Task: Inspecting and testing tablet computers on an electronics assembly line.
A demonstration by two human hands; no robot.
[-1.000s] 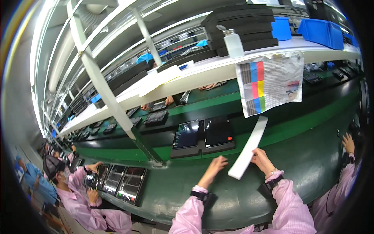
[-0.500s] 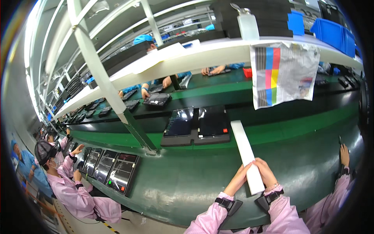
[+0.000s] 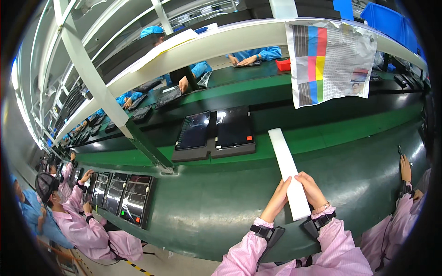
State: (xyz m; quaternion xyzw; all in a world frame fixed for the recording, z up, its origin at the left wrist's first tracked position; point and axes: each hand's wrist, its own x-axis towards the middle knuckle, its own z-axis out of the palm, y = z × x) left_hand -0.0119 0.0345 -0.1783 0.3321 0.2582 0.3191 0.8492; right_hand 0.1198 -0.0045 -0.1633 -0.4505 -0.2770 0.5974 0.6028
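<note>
A long, narrow white block (image 3: 287, 161) with a smooth face lies lengthwise away from me over the green work surface. My left hand (image 3: 277, 198) grips its left edge, with the fingers partly hidden by the block. On the opposite edge, my right hand (image 3: 311, 189) is closed around it, the thumb by the top face. The block's near end sticks out between my wrists. Whether it rests on the surface or is lifted slightly, I cannot tell. Beyond it to the left, two dark flat screen panels (image 3: 235, 129) sit in a black foam tray (image 3: 234, 151).
A white post (image 3: 99, 87) stands left of the panels. More panels (image 3: 137, 198) lie near a co-worker in pink (image 3: 83, 221). A printed sheet (image 3: 331, 64) hangs from the shelf edge (image 3: 221, 43). Another person's hand (image 3: 405, 168) is at the far right.
The view has shifted, so the panels and post appear farther left and higher. My hands still hold the white block. Across the bench, a co-worker's hand is now at another side of a black device.
</note>
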